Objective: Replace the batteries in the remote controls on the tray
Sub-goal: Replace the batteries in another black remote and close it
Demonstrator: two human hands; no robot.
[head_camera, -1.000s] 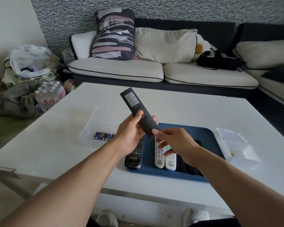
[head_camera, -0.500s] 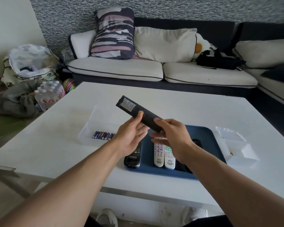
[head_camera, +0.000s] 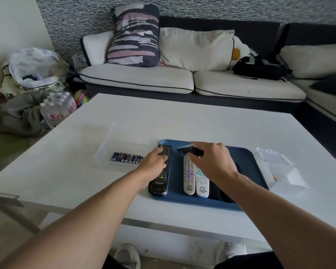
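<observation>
Two hands over blue tray [head_camera: 246,154]. Right hand [head_camera: 211,162] curled round slim black remote [head_camera: 190,151], held just above the two white remotes [head_camera: 195,177]. Left hand [head_camera: 154,165] rests, fingers loose, on long black remote [head_camera: 161,171] at tray's left edge. Batteries [head_camera: 126,158] just left.

The right hand [head_camera: 211,162] alone now carries the slim black remote control [head_camera: 190,150] down over the blue plastic tray [head_camera: 246,158]; the left hand [head_camera: 155,164] now rests on the long black remote control [head_camera: 161,181].
</observation>
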